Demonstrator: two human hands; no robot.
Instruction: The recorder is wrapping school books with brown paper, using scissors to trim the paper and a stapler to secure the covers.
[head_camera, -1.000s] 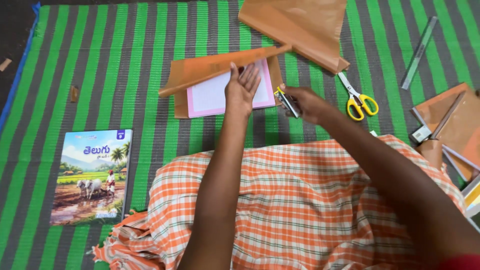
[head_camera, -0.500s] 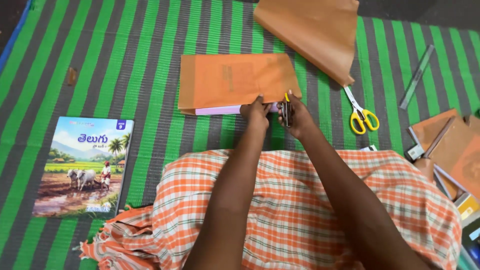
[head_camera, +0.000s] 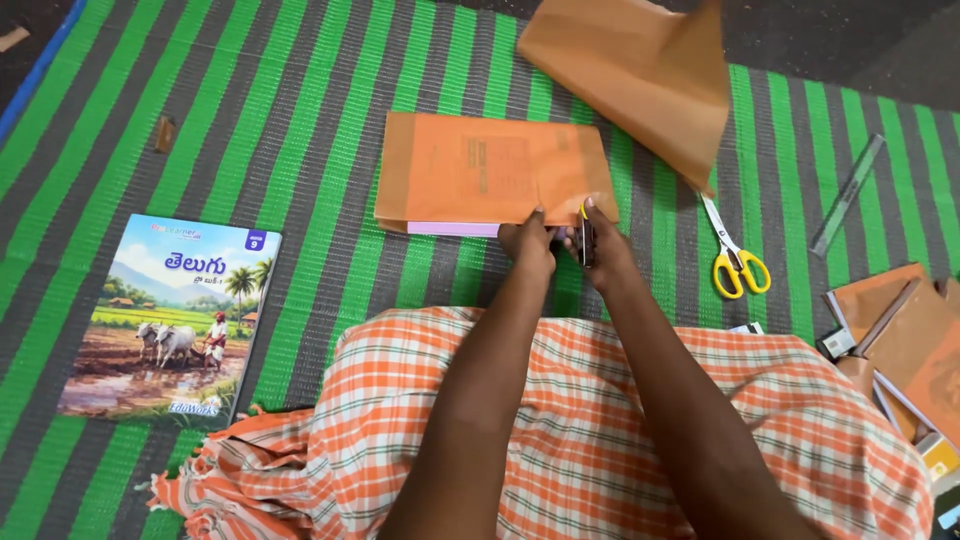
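My left hand (head_camera: 527, 240) pinches the near edge of the paper-wrapped book (head_camera: 490, 180), which lies just ahead with its long axis left-right, while my right hand (head_camera: 598, 245), touching the same edge, grips a small dark tool (head_camera: 584, 238) upright.

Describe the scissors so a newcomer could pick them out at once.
On the green striped mat, look right of the brown-paper-covered book, just below the loose brown sheet. The scissors lie there alone: the only yellow-handled tool.
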